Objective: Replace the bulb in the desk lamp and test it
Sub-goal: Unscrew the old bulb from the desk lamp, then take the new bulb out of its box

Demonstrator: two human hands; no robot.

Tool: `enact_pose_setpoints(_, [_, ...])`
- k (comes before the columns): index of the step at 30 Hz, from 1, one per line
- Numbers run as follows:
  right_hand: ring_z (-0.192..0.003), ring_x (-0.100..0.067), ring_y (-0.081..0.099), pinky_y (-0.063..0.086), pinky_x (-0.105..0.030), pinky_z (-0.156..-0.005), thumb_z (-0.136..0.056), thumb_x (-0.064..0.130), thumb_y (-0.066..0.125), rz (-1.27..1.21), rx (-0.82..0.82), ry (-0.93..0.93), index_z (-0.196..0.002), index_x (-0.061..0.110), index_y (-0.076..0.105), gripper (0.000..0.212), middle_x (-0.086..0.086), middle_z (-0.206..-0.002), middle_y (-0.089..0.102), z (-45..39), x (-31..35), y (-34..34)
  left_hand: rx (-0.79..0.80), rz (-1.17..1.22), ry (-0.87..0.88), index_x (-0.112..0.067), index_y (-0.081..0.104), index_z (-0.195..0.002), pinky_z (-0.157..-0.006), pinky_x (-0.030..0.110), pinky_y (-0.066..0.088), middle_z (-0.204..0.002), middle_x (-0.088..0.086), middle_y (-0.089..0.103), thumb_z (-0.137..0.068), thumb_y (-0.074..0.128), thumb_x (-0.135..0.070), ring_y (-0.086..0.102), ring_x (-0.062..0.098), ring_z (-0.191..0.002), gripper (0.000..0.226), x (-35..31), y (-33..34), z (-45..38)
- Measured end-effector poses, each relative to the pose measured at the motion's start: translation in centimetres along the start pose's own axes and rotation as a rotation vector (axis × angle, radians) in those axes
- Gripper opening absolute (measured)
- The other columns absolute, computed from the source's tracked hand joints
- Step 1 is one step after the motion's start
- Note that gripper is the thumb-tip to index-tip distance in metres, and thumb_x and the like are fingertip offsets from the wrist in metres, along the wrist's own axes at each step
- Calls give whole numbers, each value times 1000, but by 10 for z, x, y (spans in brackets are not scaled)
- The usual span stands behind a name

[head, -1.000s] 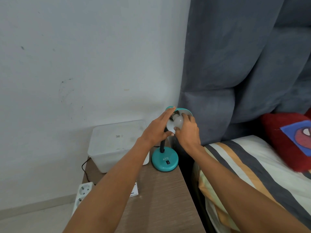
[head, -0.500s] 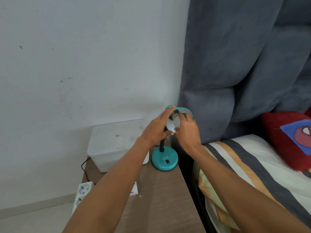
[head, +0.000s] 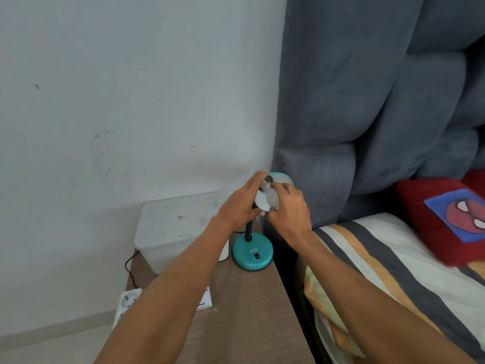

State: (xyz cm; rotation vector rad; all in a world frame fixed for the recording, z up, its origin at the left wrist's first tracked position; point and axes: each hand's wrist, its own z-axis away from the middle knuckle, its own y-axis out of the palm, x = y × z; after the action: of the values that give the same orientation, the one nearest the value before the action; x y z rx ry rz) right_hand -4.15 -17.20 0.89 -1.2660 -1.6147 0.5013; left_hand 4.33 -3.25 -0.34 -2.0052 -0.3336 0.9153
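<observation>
A teal desk lamp stands at the back right corner of the wooden nightstand, its round base (head: 252,254) bearing a black switch. The shade (head: 282,177) is tilted toward me. My left hand (head: 240,206) grips the shade's left rim. My right hand (head: 290,210) holds a white bulb (head: 273,197) at the shade's mouth; the bulb's metal screw base (head: 265,183) shows just in front of the socket. Whether the thread sits in the socket, I cannot tell.
A translucent plastic box (head: 173,227) sits against the wall left of the lamp. A white power strip (head: 126,302) with a black cable hangs at the nightstand's (head: 249,324) left edge. A small printed card (head: 206,300) lies under my left forearm. A striped bed (head: 393,271) and grey headboard are right.
My right hand has shifted on the bulb, and the bulb's metal screw base now shows more clearly. My left hand keeps its hold on the shade.
</observation>
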Motion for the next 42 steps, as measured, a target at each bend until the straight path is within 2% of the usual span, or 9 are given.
enact_pose_setpoints(2, [-113,-31,53,55,-43,-86,-74,11,71,-13,-11,-9,-134,16,53,63,-10,-130,56,5,1,-10,3,3,-15,-29,2,-164,-118,45,41,-173,1,10,-81,88,-20,35,30,-151,120,-3,-3,4])
enact_pose_setpoints(5, [-111,-31,56,53,-41,-87,-76,12,69,-25,-19,2,-134,17,52,61,-9,-132,53,16,4,-27,-30,40,-77,-32,-3,-163,-121,41,32,-174,-1,8,-81,88,-31,20,22,-157,123,-11,-12,18])
enact_pose_setpoints(9, [-102,-31,61,52,-40,-83,-77,14,68,-60,-33,-11,-133,16,54,58,-8,-128,53,37,15,-45,-103,8,-126,-30,13,-164,-121,41,35,-170,-4,23,-83,83,-48,28,19,-155,109,-21,-26,55])
enact_pose_setpoints(15, [-101,-28,59,53,-39,-71,-73,23,69,-34,17,-61,-127,18,57,56,-4,-113,66,73,38,-38,-145,6,-253,-24,31,-160,-122,39,32,-164,0,37,-87,78,-49,34,21,-151,90,-15,-31,141])
enact_pose_setpoints(18, [-101,-30,60,53,-40,-74,-73,23,71,-79,84,-65,-126,14,58,55,-8,-112,66,90,47,-19,-152,18,-344,-25,36,-157,-121,44,35,-162,0,40,-85,78,-52,36,21,-150,88,0,-23,186])
enact_pose_setpoints(22, [-100,-27,63,56,-40,-80,-74,24,75,-119,188,-20,-123,14,59,52,-8,-114,62,113,53,16,-197,146,-508,-22,41,-155,-120,42,36,-160,4,42,-76,89,-47,38,21,-148,95,21,-10,234])
enact_pose_setpoints(26, [-109,-22,59,50,-35,-91,-80,27,75,-98,312,81,-128,17,56,53,-6,-123,61,135,47,57,-222,210,-601,-16,43,-154,-111,22,30,-157,7,45,-70,95,-36,43,22,-143,101,42,6,257])
enact_pose_setpoints(30, [-113,-22,59,48,-34,-96,-82,24,74,-45,401,145,-130,13,56,52,-8,-125,62,150,37,88,-240,279,-669,-18,38,-157,-112,25,29,-160,3,43,-68,97,-36,39,20,-146,108,60,18,264])
enact_pose_setpoints(42, [-111,-23,60,52,-34,-90,-81,20,77,-72,453,297,-135,15,51,60,-10,-127,60,155,28,131,-232,452,-635,-31,43,-152,-99,43,58,-131,-2,68,-70,95,-15,66,9,-118,99,83,46,264])
